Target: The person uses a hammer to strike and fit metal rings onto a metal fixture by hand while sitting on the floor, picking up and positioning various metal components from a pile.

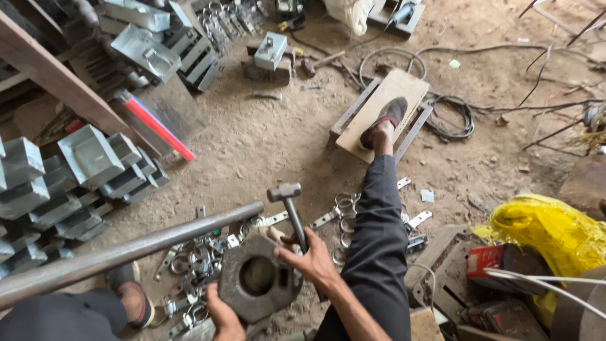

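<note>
**Site check: hands at the iron block, floor crowded on all sides**

Nearest my view, my left hand [222, 316] is gripping the lower edge of a heavy octagonal iron block [259, 278] with a round hole through its middle; the fingers are curling tight on the rim. My right hand [312, 262] is closing around the handle of a hammer [289, 208], whose head is pointing up and away, above the block's far edge.

Edges and room: the block is sitting low between my legs, with my right leg in dark trousers [379, 233] running just beside it toward a wooden board [379, 110], where my sandalled foot [384, 120] is resting. My left foot [132, 297] is lying near the block's other side. A long steel pipe [126, 249] is crossing the lower left at a slant, its end stopping just short of the hammer head, narrowing the space on that side. Open dirt floor [265, 139] is showing beyond the hammer.

Surroundings: loose metal rings and flat brackets [341, 211] are scattering around the block. Stacked galvanised metal boxes [82, 170] are crowding the left. A yellow sack [549, 230] and a red carton [489, 259] are sitting at right, with coiled cable [451, 120] beyond the board.
</note>
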